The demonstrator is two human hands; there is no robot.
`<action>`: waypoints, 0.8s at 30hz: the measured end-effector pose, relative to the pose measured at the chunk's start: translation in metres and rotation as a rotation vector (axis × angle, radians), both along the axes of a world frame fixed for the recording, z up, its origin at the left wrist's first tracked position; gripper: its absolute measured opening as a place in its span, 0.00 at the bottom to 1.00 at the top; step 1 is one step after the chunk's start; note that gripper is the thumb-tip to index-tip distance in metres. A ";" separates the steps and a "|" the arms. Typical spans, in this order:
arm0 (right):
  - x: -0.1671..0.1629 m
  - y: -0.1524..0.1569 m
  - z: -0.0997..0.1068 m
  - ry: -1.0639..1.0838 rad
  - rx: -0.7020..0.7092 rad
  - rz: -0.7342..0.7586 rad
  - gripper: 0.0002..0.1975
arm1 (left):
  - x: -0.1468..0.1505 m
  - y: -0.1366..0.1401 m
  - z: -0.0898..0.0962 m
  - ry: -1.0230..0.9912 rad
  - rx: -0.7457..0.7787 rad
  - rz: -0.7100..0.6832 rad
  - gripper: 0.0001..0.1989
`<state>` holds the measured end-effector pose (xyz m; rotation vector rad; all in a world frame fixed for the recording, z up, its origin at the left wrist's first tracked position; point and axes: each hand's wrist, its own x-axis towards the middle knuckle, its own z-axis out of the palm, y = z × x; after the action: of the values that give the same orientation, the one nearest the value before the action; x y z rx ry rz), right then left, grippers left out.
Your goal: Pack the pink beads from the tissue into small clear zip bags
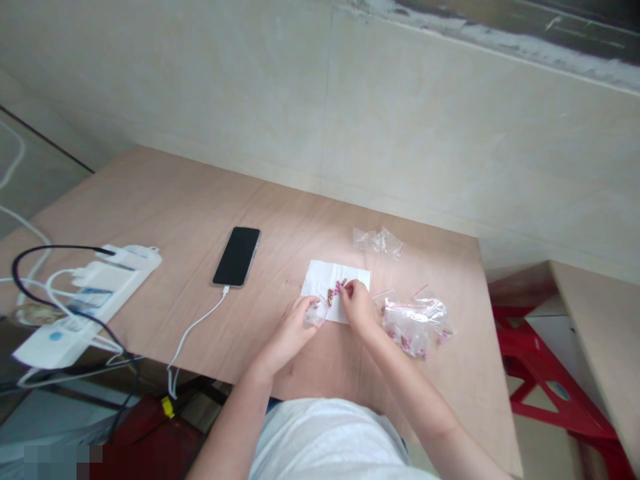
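Note:
A sheet of white paper (319, 274) lies on the table, with several small pink and brown pieces (336, 289) on it, too small to name for sure. At the paper's lower left, my left hand (294, 328) is closed on a small clear plastic bag (317, 313). My right hand (358, 305) rests over the paper's right part, its fingers pinched beside the pieces. Whatever sits between those fingertips is hidden. To the right of my right hand are clear zip bags (419, 319) with similar pink pieces inside.
More clear plastic bags (379, 243) lie behind the paper. A phone (237, 257) with a white charging cable (193, 325) lies to the left. A white power strip (125, 280) with several cables stands at the table's left edge. A red stool (540, 373) is at right.

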<state>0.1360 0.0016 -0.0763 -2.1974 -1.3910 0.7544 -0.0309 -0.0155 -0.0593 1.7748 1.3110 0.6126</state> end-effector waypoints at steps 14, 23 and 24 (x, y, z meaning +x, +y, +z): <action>-0.001 -0.003 0.028 0.319 0.184 0.030 0.09 | -0.002 0.003 0.001 0.046 -0.032 -0.002 0.18; -0.019 -0.029 0.045 0.473 0.248 0.239 0.09 | 0.001 0.001 -0.003 0.004 -0.035 0.010 0.19; -0.016 -0.027 0.041 0.445 0.234 0.175 0.09 | 0.000 0.000 -0.003 0.005 -0.034 0.008 0.19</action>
<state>0.1198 -0.0253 -0.0355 -1.6208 -1.3671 1.0119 -0.0308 -0.0154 -0.0625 1.7456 1.3249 0.5868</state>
